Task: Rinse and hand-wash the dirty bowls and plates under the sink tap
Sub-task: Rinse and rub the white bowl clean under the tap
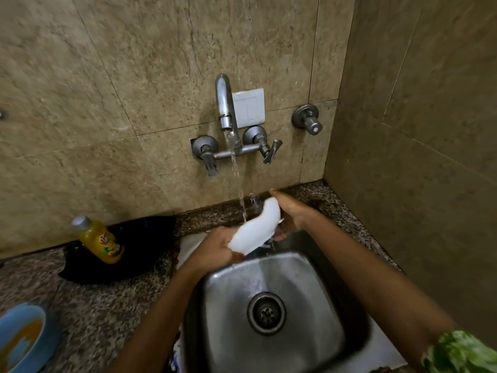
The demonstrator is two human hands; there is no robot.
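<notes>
A white plate (255,228) is held tilted on edge over the back of the steel sink (228,305). Water runs from the wall tap (224,103) and strikes the plate's upper side. My left hand (215,247) grips the plate's lower left rim. My right hand (289,214) holds the upper right rim, fingers stretched along its back; its palm side is hidden. A blue bowl (18,337) smeared with orange sauce sits on the counter at the far left bottom.
A yellow dish-soap bottle (99,240) leans on a black cloth (139,249) on the granite counter left of the sink. Two tap handles (271,150) and a separate valve (308,118) jut from the tiled wall. A side wall closes in on the right.
</notes>
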